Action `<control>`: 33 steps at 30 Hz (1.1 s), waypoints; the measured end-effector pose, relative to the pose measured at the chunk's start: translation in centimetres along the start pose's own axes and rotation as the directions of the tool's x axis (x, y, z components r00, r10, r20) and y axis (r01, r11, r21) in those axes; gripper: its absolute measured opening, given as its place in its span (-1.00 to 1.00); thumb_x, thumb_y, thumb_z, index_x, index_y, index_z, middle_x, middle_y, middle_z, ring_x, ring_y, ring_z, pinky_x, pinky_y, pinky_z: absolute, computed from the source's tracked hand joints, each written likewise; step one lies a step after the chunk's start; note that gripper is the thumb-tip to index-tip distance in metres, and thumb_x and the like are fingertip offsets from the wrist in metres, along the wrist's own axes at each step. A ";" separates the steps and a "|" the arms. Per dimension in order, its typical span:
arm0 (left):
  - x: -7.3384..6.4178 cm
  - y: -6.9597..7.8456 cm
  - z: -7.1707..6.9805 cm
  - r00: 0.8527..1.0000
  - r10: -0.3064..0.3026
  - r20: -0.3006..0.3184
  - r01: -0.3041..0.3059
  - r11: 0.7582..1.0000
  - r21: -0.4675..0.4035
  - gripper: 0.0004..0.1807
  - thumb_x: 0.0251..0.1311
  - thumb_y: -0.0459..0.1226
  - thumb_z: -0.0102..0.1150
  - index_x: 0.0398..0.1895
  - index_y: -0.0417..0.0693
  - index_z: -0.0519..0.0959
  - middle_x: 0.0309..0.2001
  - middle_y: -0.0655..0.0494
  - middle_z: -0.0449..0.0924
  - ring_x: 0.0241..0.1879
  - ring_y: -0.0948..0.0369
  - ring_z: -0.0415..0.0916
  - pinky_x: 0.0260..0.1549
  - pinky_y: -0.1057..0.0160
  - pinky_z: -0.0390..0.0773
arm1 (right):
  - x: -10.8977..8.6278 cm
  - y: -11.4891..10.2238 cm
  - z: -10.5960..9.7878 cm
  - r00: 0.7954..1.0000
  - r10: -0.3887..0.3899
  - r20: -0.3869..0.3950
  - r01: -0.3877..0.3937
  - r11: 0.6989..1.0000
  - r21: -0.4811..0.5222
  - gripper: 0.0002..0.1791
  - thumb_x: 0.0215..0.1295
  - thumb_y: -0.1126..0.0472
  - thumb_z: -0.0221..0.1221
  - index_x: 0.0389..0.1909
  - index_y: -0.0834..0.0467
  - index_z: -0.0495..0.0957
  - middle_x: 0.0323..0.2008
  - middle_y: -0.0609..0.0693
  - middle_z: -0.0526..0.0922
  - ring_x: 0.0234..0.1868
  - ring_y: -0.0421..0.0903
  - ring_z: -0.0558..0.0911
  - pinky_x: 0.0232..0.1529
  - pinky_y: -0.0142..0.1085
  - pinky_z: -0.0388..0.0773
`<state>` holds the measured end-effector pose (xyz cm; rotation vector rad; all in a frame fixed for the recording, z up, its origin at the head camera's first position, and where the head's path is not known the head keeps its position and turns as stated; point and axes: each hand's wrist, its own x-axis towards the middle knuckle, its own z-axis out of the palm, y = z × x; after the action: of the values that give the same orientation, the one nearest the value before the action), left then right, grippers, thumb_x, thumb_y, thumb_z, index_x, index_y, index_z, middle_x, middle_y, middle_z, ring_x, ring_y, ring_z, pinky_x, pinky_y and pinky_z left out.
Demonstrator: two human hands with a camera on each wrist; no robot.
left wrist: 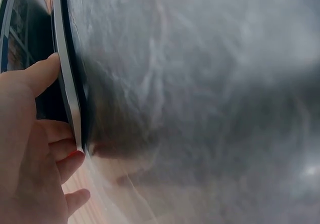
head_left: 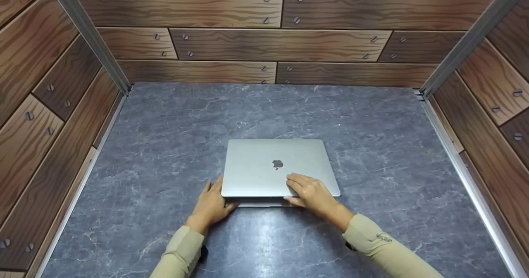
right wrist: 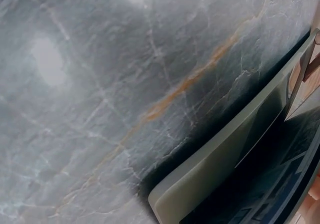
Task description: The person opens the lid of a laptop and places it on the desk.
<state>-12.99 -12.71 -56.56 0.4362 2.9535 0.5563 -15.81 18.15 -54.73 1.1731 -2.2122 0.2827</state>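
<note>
A silver laptop (head_left: 253, 166) lies on the table, its lid raised slightly, with a dark gap along the near side. My right hand (head_left: 310, 192) grips the lid's near edge, fingers flat on top and thumb beneath. At the near left corner, my left hand (head_left: 210, 204) holds the laptop's base (left wrist: 70, 87). Its thumb touches the front edge while the other fingers lie along the side. In the right wrist view the base's corner (right wrist: 165, 199) and the dark screen above it show; only slivers of the right hand (right wrist: 312, 194) appear.
The dark marbled table (head_left: 165, 125) surrounds the laptop and reflects a bright light near me. Wood-patterned panels (head_left: 231, 42) stand behind and on both sides, with metal posts (head_left: 91, 34) at the back corners and metal rails (head_left: 475, 187) along the side edges.
</note>
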 end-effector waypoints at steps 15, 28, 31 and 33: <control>0.0 0.1 0.3 1.000 -0.012 -0.025 0.010 0.998 -0.067 -0.15 0.17 0.03 0.23 0.44 -0.17 0.20 0.46 -0.19 0.20 0.47 -0.08 0.16 0.45 -0.26 0.07 | 0.2 0.0 -0.3 0.999 0.016 -0.034 -0.015 0.999 0.036 -0.49 -0.17 0.01 0.45 -0.21 0.26 0.66 -0.19 0.14 0.75 -0.16 0.04 0.75 -0.14 -0.23 0.72; 0.1 0.0 0.4 0.999 0.000 -0.037 -0.003 0.997 -0.083 -0.09 0.17 0.04 0.22 0.47 -0.21 0.12 0.46 -0.25 0.15 0.46 -0.09 0.18 0.46 -0.26 0.06 | 0.9 0.1 -0.8 0.996 0.018 -0.083 -0.016 1.000 0.024 -0.52 -0.17 0.03 0.46 -0.24 0.25 0.66 -0.21 0.12 0.75 -0.17 0.02 0.75 -0.13 -0.25 0.72; 0.1 0.0 0.4 0.999 0.000 -0.035 -0.002 0.997 -0.081 -0.09 0.16 0.04 0.23 0.47 -0.20 0.12 0.47 -0.25 0.15 0.46 -0.09 0.17 0.46 -0.27 0.05 | 0.9 0.0 -0.9 0.996 0.027 -0.088 -0.026 1.000 0.016 -0.54 -0.14 0.03 0.45 -0.24 0.25 0.67 -0.21 0.12 0.76 -0.18 0.02 0.75 -0.14 -0.25 0.72; 0.1 0.0 0.4 1.000 -0.004 -0.030 0.001 0.997 -0.082 -0.09 0.16 0.04 0.23 0.47 -0.20 0.12 0.47 -0.26 0.15 0.46 -0.09 0.17 0.46 -0.27 0.05 | 0.8 0.0 -0.9 0.995 0.032 -0.091 -0.031 0.999 0.007 -0.56 -0.10 0.02 0.43 -0.24 0.24 0.67 -0.22 0.12 0.76 -0.18 0.01 0.75 -0.14 -0.25 0.72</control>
<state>-13.00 -12.52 -56.89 0.4194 2.9462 0.6865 -15.76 17.99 -53.51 1.1070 -2.1534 0.3490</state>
